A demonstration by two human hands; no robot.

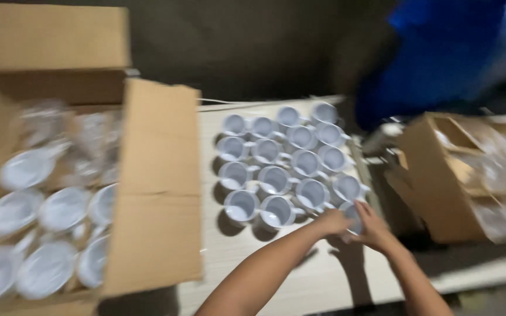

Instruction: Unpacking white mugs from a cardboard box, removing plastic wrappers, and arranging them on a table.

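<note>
Both hands, left (330, 222) and right (372, 227), meet around one white mug (352, 215), gripping it on the pale worktop (247, 263). Just beyond them stand rows of mugs (282, 169). Far left, an open brown carton (153, 187) holds blurred white cups; right, another box (434, 181), its contents indistinct.

Blurred downward view: both hands, left hand (330, 222) and right hand (375, 229), close around a white mug (352, 216) at the corner of rows of white mugs (282, 155) on a pale table (253, 257). Open cardboard boxes sit on either side: a large box (153, 187) and a smaller box (434, 181).
</note>
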